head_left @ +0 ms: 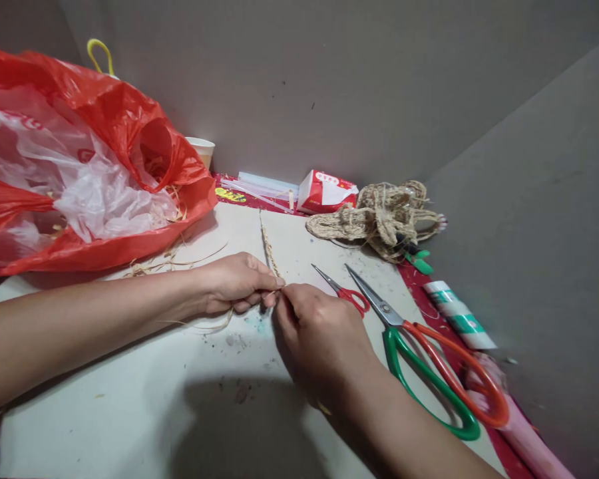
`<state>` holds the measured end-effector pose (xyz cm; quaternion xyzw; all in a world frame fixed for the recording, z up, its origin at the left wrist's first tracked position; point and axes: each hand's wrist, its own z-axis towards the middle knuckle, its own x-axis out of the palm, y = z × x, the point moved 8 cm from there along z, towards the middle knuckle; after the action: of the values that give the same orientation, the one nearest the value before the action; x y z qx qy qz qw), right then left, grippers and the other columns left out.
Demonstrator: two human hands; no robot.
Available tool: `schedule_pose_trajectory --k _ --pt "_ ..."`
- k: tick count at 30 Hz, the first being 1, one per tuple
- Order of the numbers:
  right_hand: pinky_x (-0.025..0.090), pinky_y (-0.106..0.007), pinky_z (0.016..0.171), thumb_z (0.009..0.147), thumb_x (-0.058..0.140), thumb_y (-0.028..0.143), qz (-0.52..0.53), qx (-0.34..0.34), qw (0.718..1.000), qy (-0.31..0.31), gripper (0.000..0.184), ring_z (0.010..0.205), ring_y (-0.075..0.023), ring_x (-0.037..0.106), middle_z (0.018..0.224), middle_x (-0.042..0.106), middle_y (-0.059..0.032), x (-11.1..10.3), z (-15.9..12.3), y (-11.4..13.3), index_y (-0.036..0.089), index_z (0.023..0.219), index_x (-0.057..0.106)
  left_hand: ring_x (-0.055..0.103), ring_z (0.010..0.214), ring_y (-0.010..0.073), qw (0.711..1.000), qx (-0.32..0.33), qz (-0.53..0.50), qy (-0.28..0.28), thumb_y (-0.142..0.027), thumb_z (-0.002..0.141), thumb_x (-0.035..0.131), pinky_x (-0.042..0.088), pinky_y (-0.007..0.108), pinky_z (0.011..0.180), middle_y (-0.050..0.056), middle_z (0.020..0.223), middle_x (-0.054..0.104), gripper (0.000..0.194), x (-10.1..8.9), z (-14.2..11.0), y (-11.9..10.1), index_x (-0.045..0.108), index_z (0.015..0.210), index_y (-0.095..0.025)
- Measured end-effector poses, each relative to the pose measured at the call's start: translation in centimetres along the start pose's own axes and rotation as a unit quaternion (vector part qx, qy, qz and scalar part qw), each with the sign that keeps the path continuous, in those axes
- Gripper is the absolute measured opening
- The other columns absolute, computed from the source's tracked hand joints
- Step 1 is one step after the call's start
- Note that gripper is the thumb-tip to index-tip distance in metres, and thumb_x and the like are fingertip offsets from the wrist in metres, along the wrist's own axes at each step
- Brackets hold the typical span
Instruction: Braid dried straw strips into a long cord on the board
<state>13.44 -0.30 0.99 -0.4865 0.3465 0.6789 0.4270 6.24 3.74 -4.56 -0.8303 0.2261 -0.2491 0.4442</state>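
A thin straw braid [269,251] runs away from my fingers toward the back of the white board. My left hand [242,283] pinches its near end between thumb and forefinger. Right beside it, my right hand [324,326] has its fingers closed at the same end of the braid; the fingertips are partly hidden by the back of the hand. Loose straw strands [214,326] trail out below my left hand. Small red-handled scissors [352,297] and large scissors [389,316] with one green and one orange handle lie to the right of my right hand.
A red plastic bag [190,193] holding white plastic and straw fills the left. At the back stand a paper cup [202,150] and a red tissue pack [324,193]. A heap of braided straw cord [379,216] and a white-green tube [459,314] lie right, near grey walls.
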Motion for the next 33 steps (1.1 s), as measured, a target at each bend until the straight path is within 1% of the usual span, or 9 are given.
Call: schedule_pose_trajectory --k 8,13,16,18,20,23,25,29,33 --pt "0.027 -0.028 0.046 0.086 0.048 0.022 -0.024 -0.053 0.998 -0.006 0.019 0.049 -0.0188 0.057 0.063 0.064 -0.0077 -0.8 -0.4 2.7 0.011 0.080 0.063 0.022 0.030 0.0023 0.998 0.007 -0.028 -0.048 -0.015 0.077 0.050 0.011 0.020 0.033 -0.005 0.041 0.039 0.029 -0.4 0.2 0.1 0.044 0.048 -0.015" --pt "0.034 -0.026 0.048 0.090 0.044 0.040 0.169 0.025 0.985 -0.028 0.039 0.048 -0.0147 0.053 0.056 0.061 -0.0045 -3.1 0.4 -0.2 0.014 0.070 0.064 0.020 0.031 0.0023 0.998 0.041 -0.046 -0.021 -0.016 0.075 0.052 0.009 0.020 0.034 -0.007 0.041 0.033 0.028 -0.3 0.1 -0.4 0.040 0.050 -0.016" --pt "0.039 -0.024 0.051 0.089 0.047 0.045 0.320 0.180 0.927 -0.078 0.036 0.053 -0.0131 0.053 0.059 0.059 -0.0020 -2.9 0.8 -4.9 0.015 0.074 0.063 0.020 0.032 0.0018 0.997 0.048 -0.056 0.015 -0.021 0.075 0.056 0.010 0.020 0.034 -0.008 0.043 0.033 0.027 -0.1 -0.1 -0.7 0.041 0.053 -0.016" --pt "0.044 -0.024 0.056 0.085 0.051 0.047 0.465 0.231 0.855 0.013 0.033 0.061 -0.0144 0.058 0.066 0.062 -0.0027 0.0 1.1 -5.9 0.015 0.082 0.061 0.020 0.033 0.0016 0.997 0.049 -0.053 0.030 -0.023 0.074 0.059 0.010 0.019 0.035 -0.008 0.043 0.034 0.026 0.0 -0.1 -0.8 0.043 0.054 -0.016" --pt "0.047 -0.025 0.060 0.083 0.054 0.048 0.602 0.248 0.746 0.138 0.033 0.064 -0.0146 0.060 0.071 0.062 -0.0034 3.1 1.1 -4.7 0.015 0.082 0.058 0.020 0.033 0.0017 0.997 0.056 -0.041 0.035 -0.025 0.071 0.061 0.009 0.020 0.035 -0.008 0.043 0.035 0.025 0.0 -0.1 -0.9 0.044 0.055 -0.016" --pt "0.040 -0.020 0.046 0.080 0.059 0.046 0.705 0.249 0.621 0.235 0.032 0.046 -0.0078 0.047 0.060 0.054 0.0019 5.0 0.7 -2.6 0.016 0.073 0.053 0.021 0.033 0.0020 0.997 0.073 -0.016 0.029 -0.029 0.069 0.064 0.009 0.021 0.035 -0.008 0.043 0.037 0.025 -0.2 -0.1 -1.1 0.046 0.057 -0.016" --pt "0.024 -0.016 0.037 0.078 0.062 0.045 0.716 0.250 0.602 0.250 0.033 0.039 -0.0037 0.029 0.052 0.042 0.0073 5.3 0.6 -2.2 0.017 0.067 0.047 0.021 0.034 0.0026 0.997 0.078 0.001 0.021 -0.033 0.070 0.065 0.010 0.022 0.036 -0.009 0.043 0.037 0.028 -0.3 -0.1 -1.1 0.046 0.059 -0.016" --pt "0.012 -0.016 0.035 0.083 0.057 0.044 0.683 0.238 0.635 0.271 0.032 0.041 -0.0042 0.017 0.049 0.031 0.0100 5.3 0.5 -2.6 0.017 0.068 0.049 0.022 0.040 0.0036 0.992 0.102 0.067 0.017 -0.043 0.072 0.064 0.013 0.023 0.041 -0.009 0.045 0.035 0.033 -0.3 -0.2 -1.4 0.050 0.062 -0.014" --pt "0.008 -0.015 0.035 0.082 0.059 0.041 0.733 0.238 0.561 0.302 0.033 0.041 -0.0034 0.012 0.049 0.024 0.0115 5.6 0.3 -2.1 0.018 0.064 0.043 0.023 0.048 0.0051 0.974 0.149 0.168 -0.008 -0.044 0.076 0.059 0.016 0.022 0.046 -0.008 0.051 0.034 0.035 -0.4 -0.7 -2.4 0.048 0.063 -0.014"
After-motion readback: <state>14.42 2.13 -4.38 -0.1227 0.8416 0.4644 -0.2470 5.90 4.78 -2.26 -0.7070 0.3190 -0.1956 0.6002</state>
